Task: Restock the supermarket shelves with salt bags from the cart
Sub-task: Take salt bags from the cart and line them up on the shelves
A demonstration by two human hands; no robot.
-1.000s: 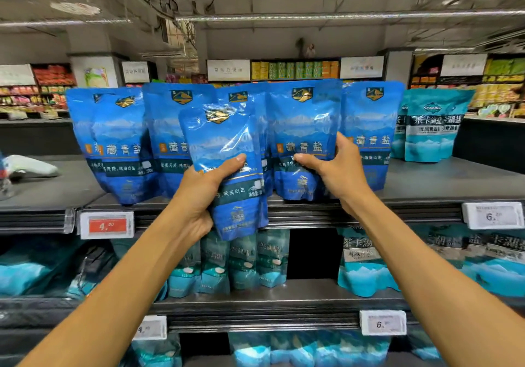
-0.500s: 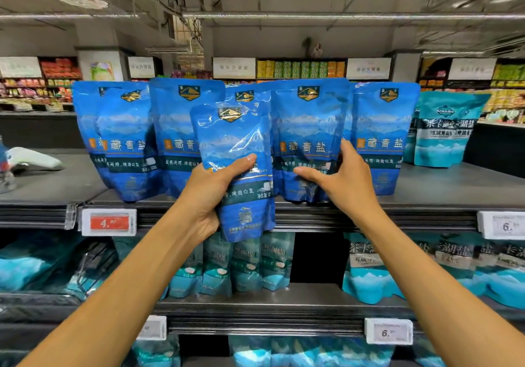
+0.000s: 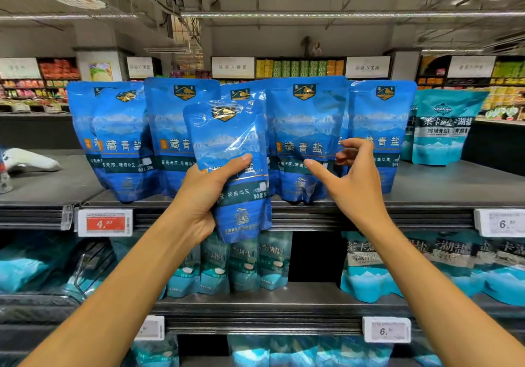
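Note:
My left hand [image 3: 203, 193] grips a blue salt bag [image 3: 230, 150] by its lower half and holds it upright in front of the top shelf [image 3: 443, 190]. Several matching blue salt bags [image 3: 305, 128] stand in a row on that shelf behind it. My right hand [image 3: 348, 176] hovers just in front of the standing bag right of centre, fingers loosely spread, holding nothing. The cart is out of view.
Teal salt bags [image 3: 443, 128] stand at the top shelf's right end and fill the lower shelves [image 3: 247, 261]. Price tags [image 3: 105, 222] hang on the shelf edges. A white object [image 3: 31, 160] lies on the shelf at far left. Other aisles show behind.
My right hand has let go of the standing bag it was holding and pulled slightly back with fingers spread. The left hand keeps its bag in about the same place.

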